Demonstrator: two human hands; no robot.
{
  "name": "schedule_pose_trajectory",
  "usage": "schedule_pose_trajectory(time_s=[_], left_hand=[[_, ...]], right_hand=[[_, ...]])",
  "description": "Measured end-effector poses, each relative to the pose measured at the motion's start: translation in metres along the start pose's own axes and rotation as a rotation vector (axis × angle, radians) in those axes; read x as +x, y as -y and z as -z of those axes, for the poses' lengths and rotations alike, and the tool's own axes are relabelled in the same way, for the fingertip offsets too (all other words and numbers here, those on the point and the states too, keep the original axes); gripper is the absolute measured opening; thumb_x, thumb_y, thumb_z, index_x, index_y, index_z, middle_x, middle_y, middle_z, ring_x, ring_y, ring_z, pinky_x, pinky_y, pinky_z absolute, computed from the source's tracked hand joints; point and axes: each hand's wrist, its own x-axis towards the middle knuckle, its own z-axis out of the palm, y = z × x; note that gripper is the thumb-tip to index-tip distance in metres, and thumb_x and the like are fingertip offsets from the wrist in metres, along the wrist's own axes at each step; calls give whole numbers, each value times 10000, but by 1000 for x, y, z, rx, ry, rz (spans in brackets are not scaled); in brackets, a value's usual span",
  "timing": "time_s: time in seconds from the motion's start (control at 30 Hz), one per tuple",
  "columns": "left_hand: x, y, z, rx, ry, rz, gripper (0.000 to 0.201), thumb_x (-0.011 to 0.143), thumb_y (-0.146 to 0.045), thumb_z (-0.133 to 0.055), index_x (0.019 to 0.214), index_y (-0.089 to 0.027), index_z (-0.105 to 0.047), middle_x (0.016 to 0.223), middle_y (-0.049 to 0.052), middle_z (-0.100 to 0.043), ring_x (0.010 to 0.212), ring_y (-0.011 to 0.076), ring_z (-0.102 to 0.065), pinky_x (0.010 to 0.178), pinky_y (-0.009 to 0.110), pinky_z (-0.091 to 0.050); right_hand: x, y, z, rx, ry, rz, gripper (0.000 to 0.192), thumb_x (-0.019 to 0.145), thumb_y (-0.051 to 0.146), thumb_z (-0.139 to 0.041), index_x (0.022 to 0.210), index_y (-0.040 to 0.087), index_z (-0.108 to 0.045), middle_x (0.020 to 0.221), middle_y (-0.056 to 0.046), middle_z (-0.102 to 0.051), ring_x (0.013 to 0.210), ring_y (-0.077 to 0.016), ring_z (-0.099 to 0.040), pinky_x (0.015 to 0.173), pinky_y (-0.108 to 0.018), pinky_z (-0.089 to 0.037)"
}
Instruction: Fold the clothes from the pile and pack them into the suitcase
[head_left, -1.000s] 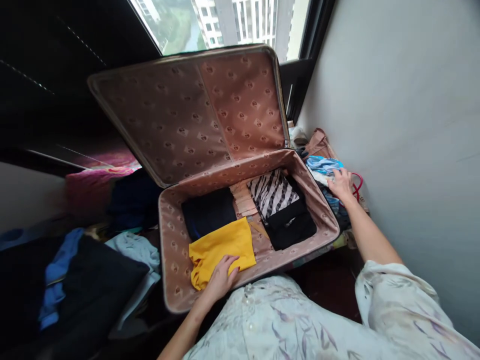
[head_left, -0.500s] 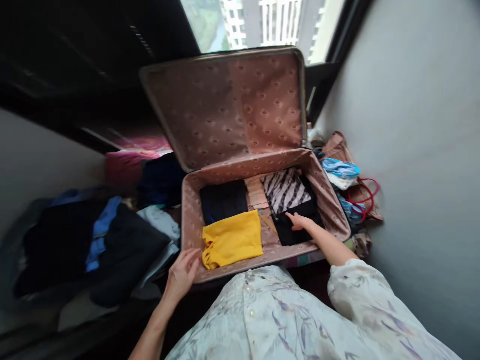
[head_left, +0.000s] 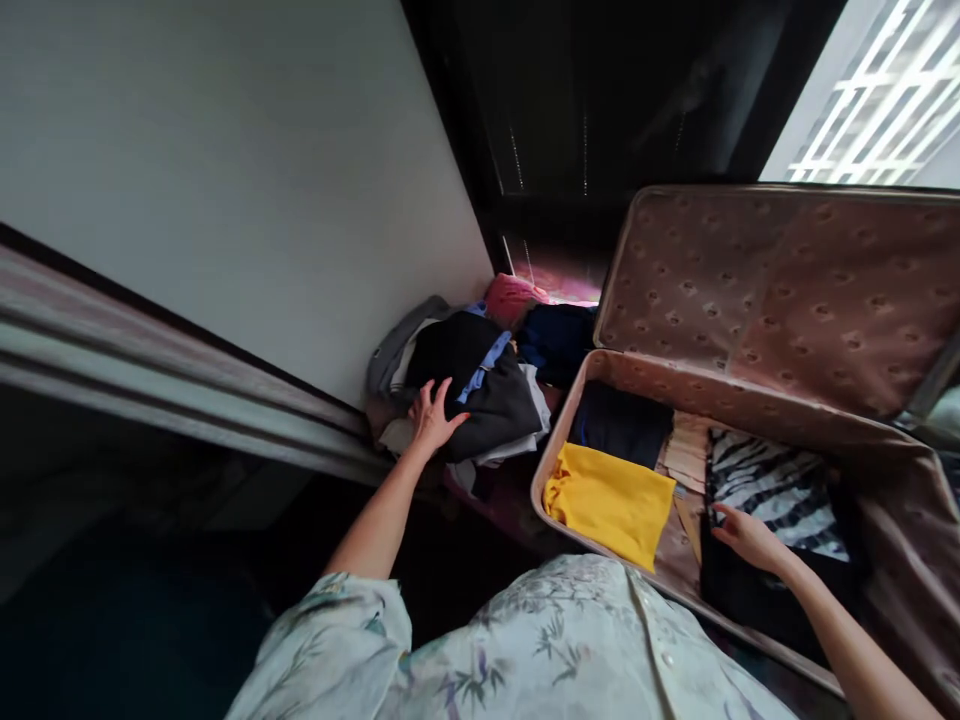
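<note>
My left hand [head_left: 433,420] reaches out to the heap of clothes beside the suitcase. Its fingers are spread against the dark garments [head_left: 491,405] at the front of the heap. My right hand [head_left: 750,540] hovers over or rests on a folded black garment [head_left: 806,590] inside the open suitcase [head_left: 566,415]; its fingers point left, slightly apart, with nothing visible in them. Beside it lie a zebra-striped cloth [head_left: 780,490] and a beige ribbed piece [head_left: 686,450]. A folded yellow garment [head_left: 611,500] sits at the suitcase's near left, in front of a dark navy one [head_left: 622,422].
The raised suitcase lid [head_left: 765,290] leans back near the window [head_left: 885,100]. Pink fabric [head_left: 514,295] and navy clothes [head_left: 556,340] are piled behind the heap. A white wall [head_left: 247,180] bounds the left side.
The view has swung left, so the suitcase now appears further right. My left hand has left the suitcase's front left corner and moved onto the clothes heap. My right hand remains over the black garment.
</note>
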Motion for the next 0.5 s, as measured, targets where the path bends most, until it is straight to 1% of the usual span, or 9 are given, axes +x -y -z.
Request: schedule_pose_trajectory(time_s=[0.07,0.13,0.2,0.23,0.3,0.37,0.43,0.5], left_hand=[[12,3,3,36,-50,4,783,852,-530,-706,1534,-249,-445,1557,189,-382,1363,419,-418,1084,567,-380],[24,3,6,84,-90,-11,859,821,-563,-726,1555,-247,-412,1566,197,-374,1388,424,-389,1102,551,-362],[36,2,8,121,-78,-35,946,808,-550,-739,1593,-206,-340,1580,229,-347,1408,425,-375,1108,531,-359],[42,1,8,132,-65,-40,942,823,-534,-727,1599,-183,-325,1570,244,-359,1401,422,-391,1105,525,-362],[50,-2,8,149,-59,-43,841,874,-473,-679,1580,-147,-359,1514,261,-430,1361,412,-447,1103,526,-360],[57,-5,10,163,-93,-59,694,910,-391,-633,1525,-125,-451,1471,257,-484,1349,408,-468,1119,540,-341],[65,-7,15,148,-111,-99,557,926,-325,-601,1437,-111,-553,1446,243,-521,1338,390,-493,1128,521,-349],[77,-3,23,84,-84,-123,432,941,-271,-559,1337,-116,-637,1378,213,-591,1271,342,-568,1087,450,-417]], right_hand=[[9,40,4,-21,-4,109,487,738,380,-558,1164,206,-718,663,-58,-687,660,-281,-685,690,-381,-517],[18,84,6,-45,-2,202,536,772,371,-552,1251,167,-683,769,-85,-731,737,-261,-712,728,-346,-530],[26,127,4,-73,9,253,550,801,343,-553,1305,151,-654,935,-127,-764,838,-253,-733,780,-331,-543],[28,147,2,-86,19,266,550,813,330,-554,1324,149,-646,1010,-145,-765,874,-251,-737,799,-331,-548],[31,184,-4,-97,50,295,551,835,310,-552,1358,154,-630,1107,-161,-752,914,-248,-740,828,-336,-556],[30,212,-11,-82,96,337,555,852,294,-541,1385,158,-615,1151,-165,-741,939,-245,-738,848,-342,-561],[28,233,-18,-69,131,366,561,858,286,-536,1400,158,-606,1193,-170,-730,975,-247,-734,861,-345,-562],[26,244,-23,-75,150,361,574,857,292,-536,1409,149,-599,1206,-174,-726,1008,-254,-730,872,-345,-561]])
